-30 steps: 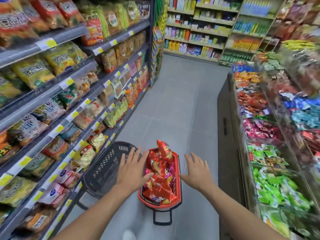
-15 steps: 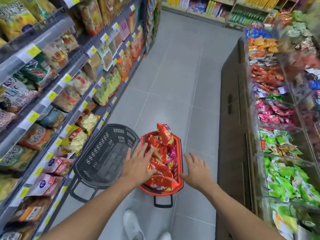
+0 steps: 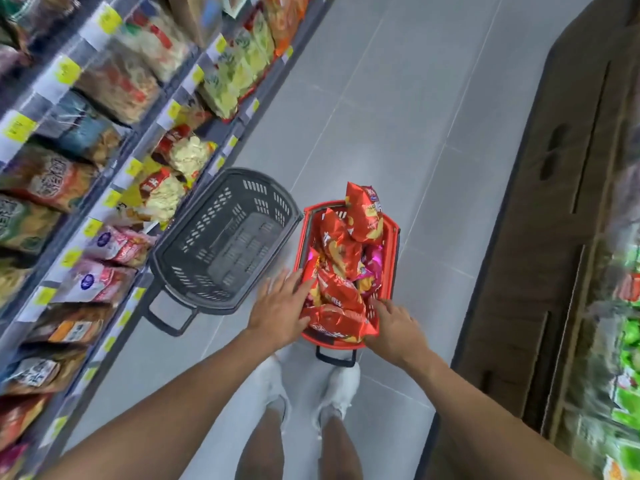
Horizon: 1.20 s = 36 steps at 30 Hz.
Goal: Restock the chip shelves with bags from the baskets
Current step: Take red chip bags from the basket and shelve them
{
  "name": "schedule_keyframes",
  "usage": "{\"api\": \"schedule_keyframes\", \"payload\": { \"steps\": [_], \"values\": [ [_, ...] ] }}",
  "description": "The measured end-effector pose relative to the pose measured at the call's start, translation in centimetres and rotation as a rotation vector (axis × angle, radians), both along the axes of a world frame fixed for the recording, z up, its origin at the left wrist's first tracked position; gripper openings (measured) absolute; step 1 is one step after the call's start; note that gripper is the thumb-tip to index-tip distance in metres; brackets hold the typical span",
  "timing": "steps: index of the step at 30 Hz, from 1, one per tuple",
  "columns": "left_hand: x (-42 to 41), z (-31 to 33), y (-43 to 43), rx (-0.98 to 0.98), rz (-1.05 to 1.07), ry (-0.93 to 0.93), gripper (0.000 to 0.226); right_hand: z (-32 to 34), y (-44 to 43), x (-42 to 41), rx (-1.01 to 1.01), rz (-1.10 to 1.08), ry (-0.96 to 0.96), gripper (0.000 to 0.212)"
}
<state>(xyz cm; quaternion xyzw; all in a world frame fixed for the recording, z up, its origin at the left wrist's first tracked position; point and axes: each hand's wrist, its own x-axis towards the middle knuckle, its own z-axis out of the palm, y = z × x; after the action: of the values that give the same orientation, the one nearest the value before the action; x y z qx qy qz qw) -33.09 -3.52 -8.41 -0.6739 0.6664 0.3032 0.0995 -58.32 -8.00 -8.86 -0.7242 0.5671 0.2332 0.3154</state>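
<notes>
My left hand lies flat with the fingers spread and straight, their tips over the left rim of the red basket and touching the chip bags heaped inside; it has hold of nothing. My right hand is at the near right corner of that basket, fingers lightly bent against the wall and touching the edge of the nearest bag. The thumb is hidden behind the bag's corner, so I cannot tell whether that hand has taken hold of it.

The red basket stands on the grey floor just beyond my white shoes, piled with red bags, one standing up at the far end and a pink one showing among them. Just to its left, rims almost touching, is a dark grey basket with nothing in it, tilted against the foot of the shelves. Those shelves run along the left, stocked with snack packs behind yellow price tags. A dark wooden display runs along the right, with green packs on it, blurred.
</notes>
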Motion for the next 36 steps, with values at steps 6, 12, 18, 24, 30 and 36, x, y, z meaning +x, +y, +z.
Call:
{"api": "schedule_keyframes", "payload": {
  "steps": [6, 12, 18, 24, 30, 36],
  "values": [
    [0.0, -7.2, 1.1, -0.014, 0.09, 0.068, 0.072, -8.5, 0.4, 1.5, 0.067, 0.073, -0.006, 0.082],
    [0.9, -13.1, 2.4, -0.045, 0.187, 0.155, 0.065, -16.3, 1.2, 3.5, 0.135, 0.036, -0.02, 0.083],
    [1.8, -14.9, 4.2, -0.071, 0.296, 0.223, 0.062, -19.5, 2.0, 3.8, -0.016, -0.013, -0.065, 0.05],
    [2.4, -13.7, 4.7, -0.075, 0.471, 0.331, 0.058, -17.4, 1.8, 2.9, -0.049, -0.037, -0.161, 0.047],
    [2.1, -11.7, 3.2, -0.11, 0.789, 0.523, 0.06, -13.2, -0.6, 1.9, 0.033, -0.2, -0.38, 0.043],
    [1.3, -9.8, 1.1, -0.032, 1.013, 0.738, 0.096, -9.9, -3.9, 0.5, 0.17, -0.529, -0.561, 0.023]
  ]
}}
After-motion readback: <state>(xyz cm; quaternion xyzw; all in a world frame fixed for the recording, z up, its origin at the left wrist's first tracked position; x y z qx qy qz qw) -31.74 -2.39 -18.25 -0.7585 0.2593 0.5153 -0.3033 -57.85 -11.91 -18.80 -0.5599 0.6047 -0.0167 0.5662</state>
